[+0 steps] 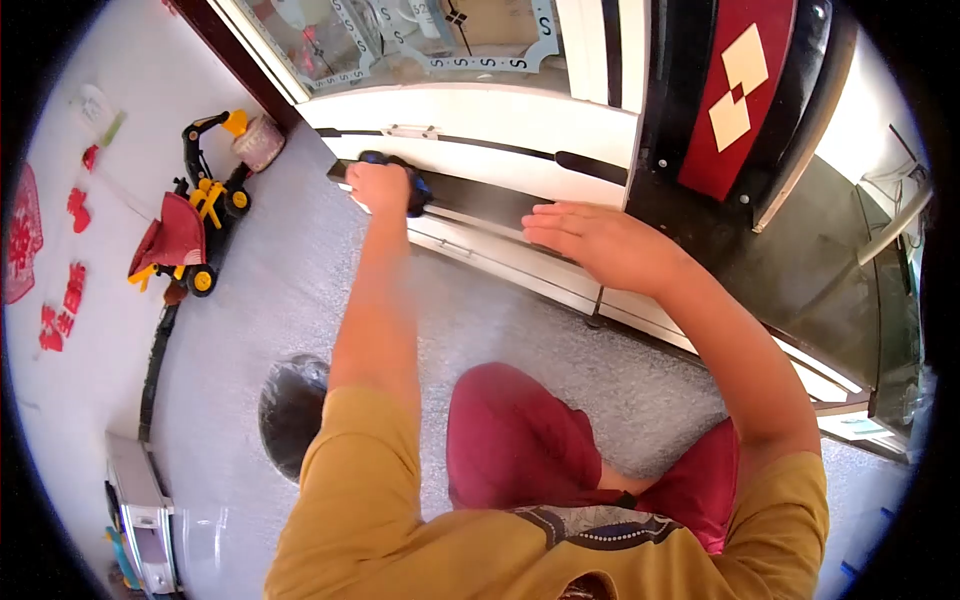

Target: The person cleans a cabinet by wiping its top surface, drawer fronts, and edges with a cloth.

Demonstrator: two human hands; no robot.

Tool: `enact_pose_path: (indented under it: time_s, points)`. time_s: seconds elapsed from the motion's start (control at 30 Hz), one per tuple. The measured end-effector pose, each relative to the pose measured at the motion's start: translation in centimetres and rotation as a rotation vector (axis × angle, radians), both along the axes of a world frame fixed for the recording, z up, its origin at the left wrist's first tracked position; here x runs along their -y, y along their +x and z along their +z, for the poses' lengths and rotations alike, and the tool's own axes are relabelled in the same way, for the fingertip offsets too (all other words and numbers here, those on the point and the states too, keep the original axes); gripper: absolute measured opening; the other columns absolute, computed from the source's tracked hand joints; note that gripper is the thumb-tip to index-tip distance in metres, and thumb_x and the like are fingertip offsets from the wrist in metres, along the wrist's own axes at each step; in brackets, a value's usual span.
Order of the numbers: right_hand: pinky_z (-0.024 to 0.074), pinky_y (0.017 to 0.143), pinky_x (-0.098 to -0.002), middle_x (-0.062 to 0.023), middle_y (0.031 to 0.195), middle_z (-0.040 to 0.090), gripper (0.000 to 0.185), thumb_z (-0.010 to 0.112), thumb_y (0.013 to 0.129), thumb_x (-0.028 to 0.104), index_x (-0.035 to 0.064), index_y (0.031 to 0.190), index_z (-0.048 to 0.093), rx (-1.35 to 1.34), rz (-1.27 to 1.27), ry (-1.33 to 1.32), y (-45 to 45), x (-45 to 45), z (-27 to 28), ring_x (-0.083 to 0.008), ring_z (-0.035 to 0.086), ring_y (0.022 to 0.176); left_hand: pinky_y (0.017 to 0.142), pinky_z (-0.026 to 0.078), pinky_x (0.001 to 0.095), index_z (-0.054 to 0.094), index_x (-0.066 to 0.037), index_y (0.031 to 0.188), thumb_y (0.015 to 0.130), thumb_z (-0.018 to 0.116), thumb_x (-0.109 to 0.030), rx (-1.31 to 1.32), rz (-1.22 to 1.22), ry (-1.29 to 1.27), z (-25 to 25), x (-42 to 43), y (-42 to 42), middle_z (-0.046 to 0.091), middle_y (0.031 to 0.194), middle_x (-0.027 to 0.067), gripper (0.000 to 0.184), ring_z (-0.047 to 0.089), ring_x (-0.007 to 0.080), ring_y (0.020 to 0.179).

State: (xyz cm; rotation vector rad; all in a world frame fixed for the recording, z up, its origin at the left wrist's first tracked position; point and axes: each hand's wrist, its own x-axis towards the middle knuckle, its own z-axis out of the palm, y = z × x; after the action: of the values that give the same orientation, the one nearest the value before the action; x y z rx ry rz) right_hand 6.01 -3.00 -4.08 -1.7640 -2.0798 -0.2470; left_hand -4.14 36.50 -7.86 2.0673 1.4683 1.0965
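Observation:
My left hand (380,187) is closed at the left end of the dark ledge (470,207) of a white cabinet. Right at its fingers is a small black-and-blue object (419,192), partly hidden by the hand; its kind does not show. My right hand (590,240) has its fingers stretched out together, held flat over the front of the same ledge, with nothing in it. Below the ledge runs a white drawer front (500,262), and above it another white drawer (480,155) with a metal handle.
On the floor to the left stands a yellow-and-black toy excavator (205,215) with a red bucket, beside a pinkish round container (259,143). A dark round object (293,413) lies near my left arm. At the right is a red-and-black panel (735,95) next to a dark surface (810,270).

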Motion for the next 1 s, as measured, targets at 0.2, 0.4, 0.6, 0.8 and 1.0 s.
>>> enact_pose_path:
  time_s: [0.2,0.4,0.6,0.8,1.0]
  points:
    - [0.0462,0.120,-0.0406,-0.0098,0.149,0.063,0.047,0.060,0.088,-0.007,0.0070,0.132,0.068,-0.020,0.029,0.041,0.0,-0.2,-0.1,-0.0302,0.055,0.142,0.122,0.027,0.0621,0.047,0.017,0.132,0.085,0.067,-0.009,0.093,-0.202,0.232,-2.7,11.7,1.2,0.045,0.148,0.0354,0.057,0.040,0.0515,0.141]
    - [0.0532,0.107,-0.0441,-0.0157,0.131,0.070,0.012,0.071,0.085,0.002,0.0007,0.096,0.074,-0.045,0.019,0.116,0.3,0.3,0.0,-0.0372,0.064,0.122,0.123,0.027,0.0594,0.045,0.017,0.138,0.090,0.067,-0.006,0.336,-0.377,0.332,-3.8,23.5,0.9,0.039,0.153,0.0404,0.058,0.034,0.0548,0.146]
    - [0.0543,0.105,-0.0434,-0.0139,0.129,0.071,0.011,0.071,0.088,0.005,0.0023,0.098,0.075,-0.046,0.013,0.144,0.6,0.2,-0.7,-0.0356,0.065,0.121,0.122,0.024,0.0673,0.044,0.016,0.137,0.091,0.066,-0.010,0.207,-0.362,0.275,-4.3,19.6,1.3,0.036,0.156,0.0398,0.056,0.029,0.0546,0.151]
    - [0.0541,0.107,-0.0427,-0.0131,0.132,0.071,0.016,0.071,0.090,0.006,0.0040,0.105,0.077,-0.169,-0.017,0.115,0.1,0.6,-0.4,-0.0336,0.065,0.124,0.126,0.032,0.0508,0.055,0.020,0.127,0.086,0.064,-0.005,0.085,-0.154,0.161,-0.6,12.2,0.7,0.046,0.147,0.0418,0.048,0.042,0.0534,0.143]
    - [0.0566,0.103,-0.0423,-0.0134,0.129,0.072,0.017,0.072,0.087,0.003,0.0029,0.103,0.076,-0.133,-0.021,0.140,-0.6,0.5,0.3,-0.0339,0.068,0.121,0.126,0.023,0.0632,0.052,0.016,0.133,0.090,0.060,-0.012,0.000,-0.067,-0.025,-1.2,-2.1,-0.1,0.041,0.158,0.0331,0.052,0.031,0.0437,0.155]
